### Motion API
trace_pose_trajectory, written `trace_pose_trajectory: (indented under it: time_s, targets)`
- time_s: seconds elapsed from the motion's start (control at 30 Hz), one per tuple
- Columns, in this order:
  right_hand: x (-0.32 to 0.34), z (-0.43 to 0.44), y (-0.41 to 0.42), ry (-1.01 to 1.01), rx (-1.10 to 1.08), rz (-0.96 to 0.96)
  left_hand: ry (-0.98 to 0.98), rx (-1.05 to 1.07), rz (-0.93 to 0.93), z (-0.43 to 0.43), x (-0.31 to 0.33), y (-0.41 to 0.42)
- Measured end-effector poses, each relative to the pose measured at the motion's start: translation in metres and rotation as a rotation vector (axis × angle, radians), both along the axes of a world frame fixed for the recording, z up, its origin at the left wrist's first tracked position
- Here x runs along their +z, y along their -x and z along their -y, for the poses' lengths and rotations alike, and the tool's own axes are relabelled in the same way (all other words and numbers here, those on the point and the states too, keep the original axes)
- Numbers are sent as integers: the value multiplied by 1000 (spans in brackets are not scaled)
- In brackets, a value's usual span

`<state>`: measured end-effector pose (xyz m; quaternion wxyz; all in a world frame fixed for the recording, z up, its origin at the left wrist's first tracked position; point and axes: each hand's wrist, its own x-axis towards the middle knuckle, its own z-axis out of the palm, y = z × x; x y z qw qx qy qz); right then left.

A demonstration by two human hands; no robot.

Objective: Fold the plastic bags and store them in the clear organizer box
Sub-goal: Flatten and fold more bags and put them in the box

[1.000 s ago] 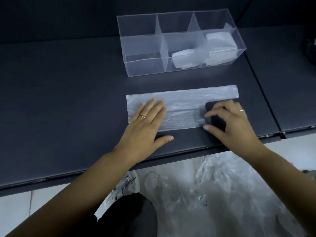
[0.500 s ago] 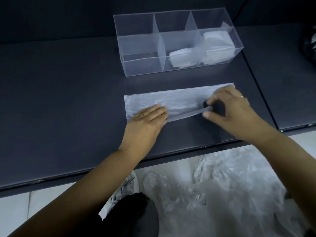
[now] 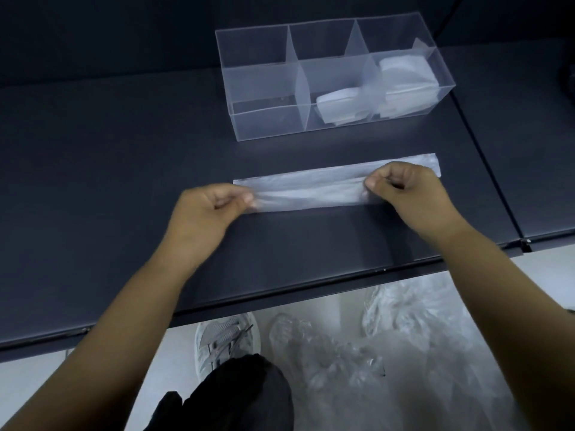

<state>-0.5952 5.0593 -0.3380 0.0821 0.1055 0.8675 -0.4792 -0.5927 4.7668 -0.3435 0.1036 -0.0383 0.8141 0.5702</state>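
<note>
— One plastic bag (image 3: 311, 189) is seen in the head view; how is it held?
— It is pinched by the left hand (image 3: 205, 213) and the right hand (image 3: 407, 194), between the table's (image 3: 93, 181) front edge and the clear organizer box (image 3: 258, 119).
— And the box?
— Set toward the far edge; folded bags (image 3: 404, 73), seemingly two, are stored in its middle and right compartments.

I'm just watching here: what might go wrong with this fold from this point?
1. The left hand and right hand only pinch the near edge of the thin plastic bag; the film may slip free and the fold spring open.
2. The bag's right end beyond the right hand is unheld, so it may lag and leave the fold crooked, perhaps making a bulkier bundle for the clear organizer box.
</note>
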Motion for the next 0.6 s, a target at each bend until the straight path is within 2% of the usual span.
trace_pose_trajectory:
  time_s: [0.1, 0.23, 0.33, 0.43, 0.5, 0.6]
  targets:
    - [-8, 8, 7, -12, -138, -44, -57, 145, 84, 2, -1, 12]
    - [-12, 16, 17, -76, -283, -114, 45, 169, 60, -6, -5, 18]
    - [-11, 19, 25, -241, -270, -178, 161, 156, 2, -10, -4, 16]
    - [-13, 21, 28, -381, -192, -153, 311, 152, -35, -11, 1, 12]
    - [-15, 23, 29, -423, -162, -159, 506, 164, -143, -13, 4, 8]
    - [-16, 25, 29, -457, -158, -187, 725, 80, -479, -30, 4, -3]
